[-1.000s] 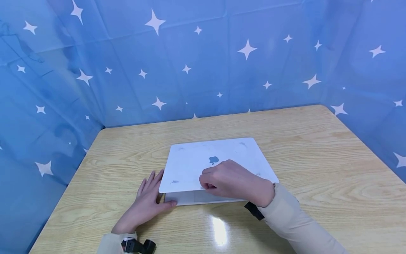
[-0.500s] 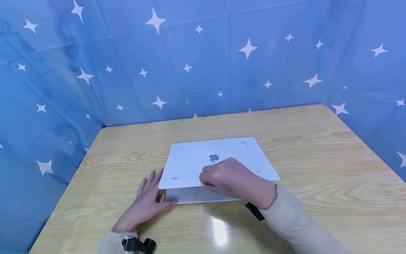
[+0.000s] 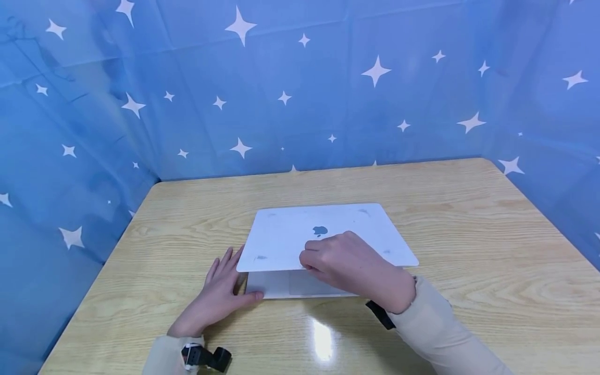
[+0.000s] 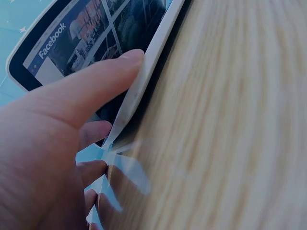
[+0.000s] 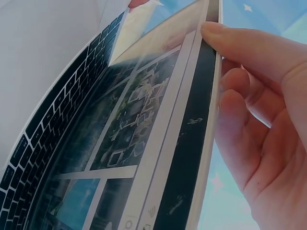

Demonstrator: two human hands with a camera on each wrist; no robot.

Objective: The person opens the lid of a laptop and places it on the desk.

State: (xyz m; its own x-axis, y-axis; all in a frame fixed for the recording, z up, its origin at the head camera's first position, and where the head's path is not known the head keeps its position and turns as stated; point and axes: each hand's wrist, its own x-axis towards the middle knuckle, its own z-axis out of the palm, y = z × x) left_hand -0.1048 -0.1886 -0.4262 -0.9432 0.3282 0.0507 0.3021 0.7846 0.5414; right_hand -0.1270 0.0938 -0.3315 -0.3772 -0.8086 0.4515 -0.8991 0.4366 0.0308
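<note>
Higher at its front edge than a second ago, the laptop lid [image 3: 286, 237] slants up over the base [image 3: 269, 284]. Nearest me, my left hand [image 3: 217, 299] lies with fingers spread, thumb touching the base's front left corner. My right hand [image 3: 353, 265] pinches the lid's front edge, fingers curled. Under the laptop is a wooden table [image 3: 469, 234]; behind, a starry blue cloth [image 3: 319, 117].

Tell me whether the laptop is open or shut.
Partly open. The lid, its edge pinched by the right hand, stands tilted above the base; the right wrist view shows the keyboard and lit screen.
</note>
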